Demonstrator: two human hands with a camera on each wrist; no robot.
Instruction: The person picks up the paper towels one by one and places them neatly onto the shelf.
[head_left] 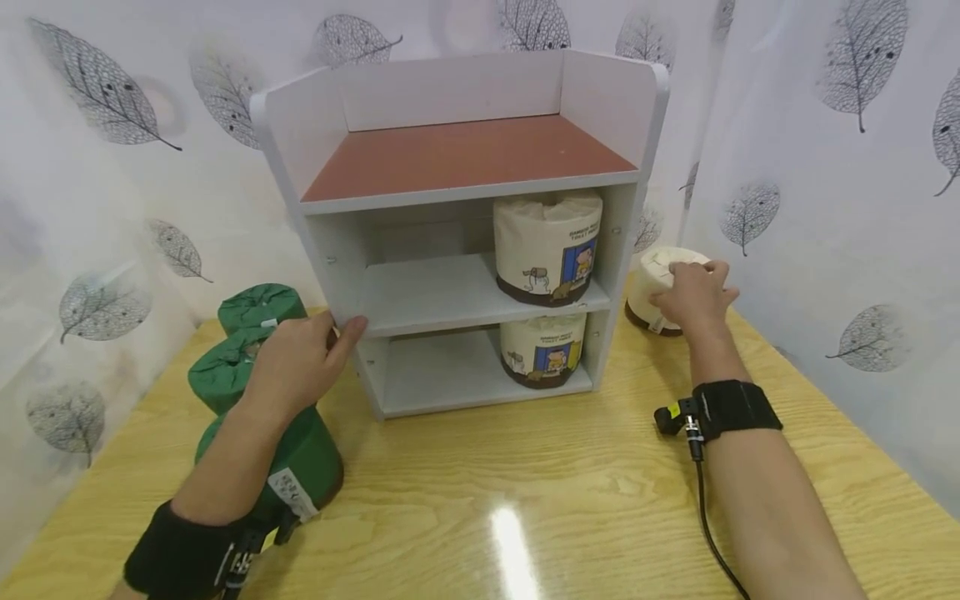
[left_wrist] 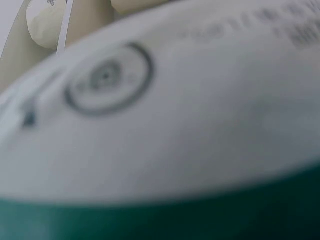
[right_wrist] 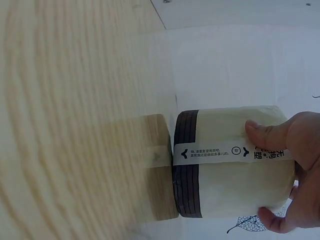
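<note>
Now my right hand [head_left: 693, 296] grips the upright cream roll [head_left: 651, 292] right of the shelf [head_left: 465, 242], my left hand [head_left: 300, 362] bracing its left edge, fingers relaxed.

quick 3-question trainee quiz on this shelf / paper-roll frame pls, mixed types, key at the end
1. True or false: the right hand grips a cream roll standing on the table, right of the shelf unit.
2. How many cream rolls sit inside the shelf unit?
A. one
B. two
C. three
3. What does the left hand touch?

Key:
1. True; the right wrist view shows the fingers curled round it.
2. B: one on the middle shelf, one on the bottom shelf, both at the right end.
3. The shelf unit's left front edge, with its fingertips; the green rolls lie just beneath the hand and forearm.
</note>
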